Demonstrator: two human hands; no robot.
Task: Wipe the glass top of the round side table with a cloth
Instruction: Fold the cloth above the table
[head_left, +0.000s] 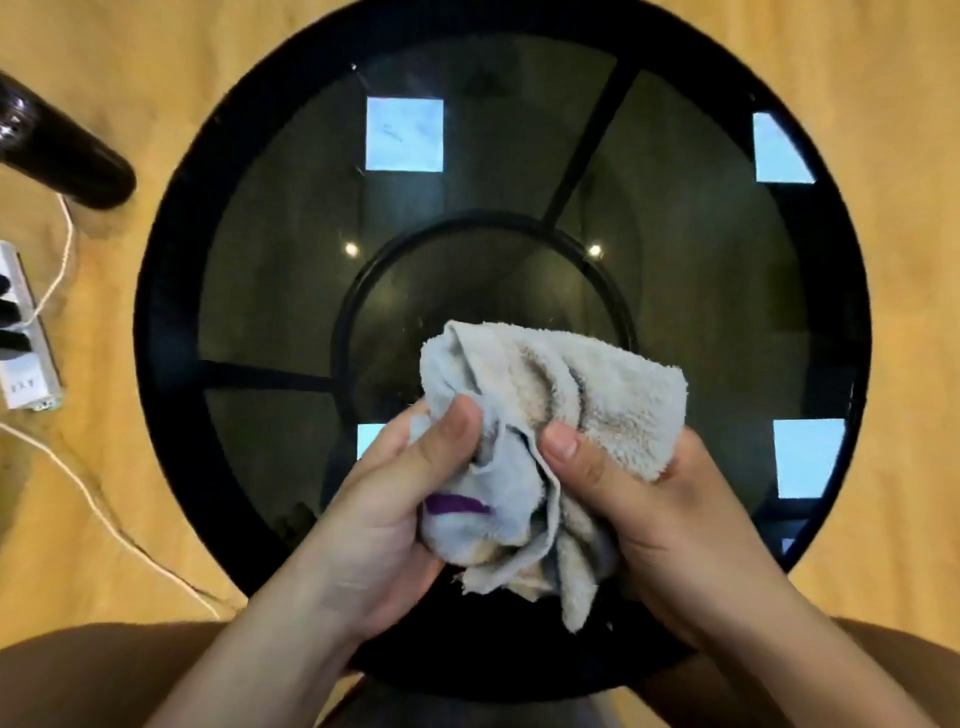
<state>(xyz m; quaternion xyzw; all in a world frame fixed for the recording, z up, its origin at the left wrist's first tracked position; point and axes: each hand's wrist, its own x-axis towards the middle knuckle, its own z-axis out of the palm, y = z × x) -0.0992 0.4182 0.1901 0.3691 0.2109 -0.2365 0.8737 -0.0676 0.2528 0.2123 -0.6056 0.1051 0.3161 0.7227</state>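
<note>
The round side table (171, 291) fills the head view, a black rim around dark glass (280, 270) that mirrors square ceiling lights. A crumpled beige terry cloth (587, 384) with a purple mark is bunched above the near half of the glass. My left hand (384, 509) grips its left side, thumb on top. My right hand (649, 514) grips its right side, thumb pressed into the folds. Whether the cloth touches the glass I cannot tell.
Tan floor surrounds the table. At the left edge lie a white power strip (26, 343) with plugs and a thin white cable (104, 514) running toward the table. A dark glossy furniture leg (67, 161) stands at upper left. My knees show along the bottom.
</note>
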